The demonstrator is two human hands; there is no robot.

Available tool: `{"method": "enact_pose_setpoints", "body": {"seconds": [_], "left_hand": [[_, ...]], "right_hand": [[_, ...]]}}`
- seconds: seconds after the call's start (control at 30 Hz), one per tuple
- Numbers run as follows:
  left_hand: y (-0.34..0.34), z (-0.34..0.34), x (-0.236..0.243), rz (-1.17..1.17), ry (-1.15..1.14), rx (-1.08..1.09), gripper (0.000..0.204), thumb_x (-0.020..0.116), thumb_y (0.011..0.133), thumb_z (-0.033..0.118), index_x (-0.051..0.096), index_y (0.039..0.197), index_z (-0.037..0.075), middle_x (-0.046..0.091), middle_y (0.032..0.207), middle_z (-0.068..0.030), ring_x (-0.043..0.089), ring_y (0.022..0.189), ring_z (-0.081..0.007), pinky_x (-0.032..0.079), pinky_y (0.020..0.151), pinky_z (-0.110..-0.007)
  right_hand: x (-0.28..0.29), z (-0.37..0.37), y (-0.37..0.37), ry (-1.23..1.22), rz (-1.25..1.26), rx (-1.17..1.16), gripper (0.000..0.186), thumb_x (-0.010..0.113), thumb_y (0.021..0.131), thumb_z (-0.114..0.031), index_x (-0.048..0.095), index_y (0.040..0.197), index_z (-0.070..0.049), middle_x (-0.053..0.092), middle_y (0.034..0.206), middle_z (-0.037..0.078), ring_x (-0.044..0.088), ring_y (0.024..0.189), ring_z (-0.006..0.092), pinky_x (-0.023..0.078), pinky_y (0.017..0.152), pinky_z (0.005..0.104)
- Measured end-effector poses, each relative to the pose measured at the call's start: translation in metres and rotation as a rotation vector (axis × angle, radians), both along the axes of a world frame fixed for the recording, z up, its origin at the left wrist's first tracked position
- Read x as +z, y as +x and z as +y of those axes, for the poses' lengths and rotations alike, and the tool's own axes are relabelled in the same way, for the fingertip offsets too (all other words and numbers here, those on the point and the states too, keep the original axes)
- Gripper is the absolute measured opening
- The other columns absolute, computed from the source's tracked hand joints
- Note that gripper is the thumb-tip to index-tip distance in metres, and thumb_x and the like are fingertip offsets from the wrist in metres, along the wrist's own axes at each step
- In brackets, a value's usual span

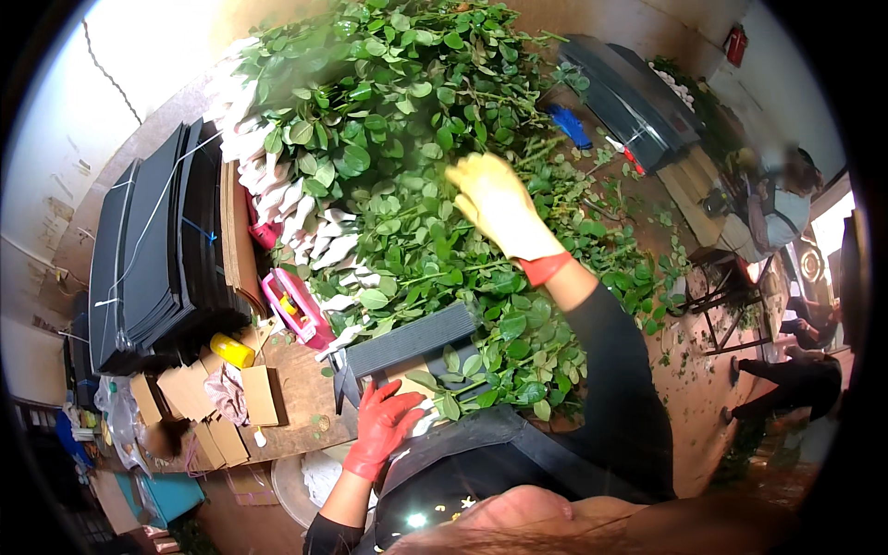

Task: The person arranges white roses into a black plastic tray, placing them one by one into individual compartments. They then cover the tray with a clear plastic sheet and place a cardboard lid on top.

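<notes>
Leafy green stems (407,222) fill the upper middle of the frame and run down to its lower centre, heaped on a brown bench (301,393). Pale whitish-pink heads (282,199) line the left edge of the heap.

The right hand (495,205), in a cream glove with a red cuff, is over the foliage just right of centre, back of the hand upward. Its fingers point to the upper left; I cannot tell whether its grip closes on a stem. The left hand (381,430), in a red glove, is at the lower centre, its grip spread, fingers parted and slightly bent. It is just below a dark grey ridged strip (412,339), beside which the lowest leaves lie.

Left of the stems, a pink holder (298,312) sits near the middle left, with a yellow cylinder (232,351) and small cardboard boxes (264,396) lower down. A tied stack of black sheets (153,245) rises at the left. At the upper right are a blue item (569,127) and a dark box-like stack (634,97); a red extinguisher (735,44) is on the wall beyond. Another person (786,208) is at the right edge.
</notes>
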State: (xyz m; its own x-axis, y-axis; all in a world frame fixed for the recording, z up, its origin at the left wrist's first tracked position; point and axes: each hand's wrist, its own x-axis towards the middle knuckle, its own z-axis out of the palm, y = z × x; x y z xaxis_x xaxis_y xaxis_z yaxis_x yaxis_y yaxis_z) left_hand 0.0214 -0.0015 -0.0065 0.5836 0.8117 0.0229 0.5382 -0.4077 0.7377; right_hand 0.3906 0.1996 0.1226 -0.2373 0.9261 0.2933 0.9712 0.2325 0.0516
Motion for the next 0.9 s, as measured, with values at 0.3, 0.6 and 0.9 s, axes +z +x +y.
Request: {"method": "enact_pose_setpoints", "body": {"seconds": [0.3,0.6,0.9], "left_hand": [[0.008,0.003,0.004,-0.026,0.010,-0.006,0.028,0.081,0.091,0.034,0.081,0.115,0.019,0.080,0.112,0.0007,0.063,0.127,-0.0350,0.030,0.119,-0.063],[0.009,0.003,-0.005,-0.020,-0.033,-0.012,0.027,0.084,0.088,0.031,0.081,0.113,0.019,0.080,0.114,0.0021,0.063,0.128,-0.0317,0.028,0.123,-0.060],[0.005,0.003,-0.011,-0.002,-0.017,-0.008,0.026,0.083,0.089,0.031,0.081,0.112,0.020,0.080,0.113,0.0025,0.064,0.128,-0.0323,0.029,0.122,-0.060]], "right_hand": [[-0.071,-0.049,0.015,-0.815,0.030,0.248,0.047,0.064,0.094,-0.024,0.067,0.141,-0.019,0.076,0.121,0.011,0.072,0.112,0.0341,0.059,0.096,0.0479],[-0.098,0.085,0.029,-0.148,-0.380,-0.150,0.027,0.063,0.095,-0.016,0.081,0.114,-0.016,0.079,0.110,0.012,0.076,0.100,0.0292,0.051,0.105,0.0497],[-0.043,0.128,0.044,-0.374,0.200,-0.115,0.047,0.063,0.090,-0.009,0.071,0.135,-0.017,0.073,0.132,0.014,0.072,0.118,0.0318,0.056,0.101,0.0462]]}}
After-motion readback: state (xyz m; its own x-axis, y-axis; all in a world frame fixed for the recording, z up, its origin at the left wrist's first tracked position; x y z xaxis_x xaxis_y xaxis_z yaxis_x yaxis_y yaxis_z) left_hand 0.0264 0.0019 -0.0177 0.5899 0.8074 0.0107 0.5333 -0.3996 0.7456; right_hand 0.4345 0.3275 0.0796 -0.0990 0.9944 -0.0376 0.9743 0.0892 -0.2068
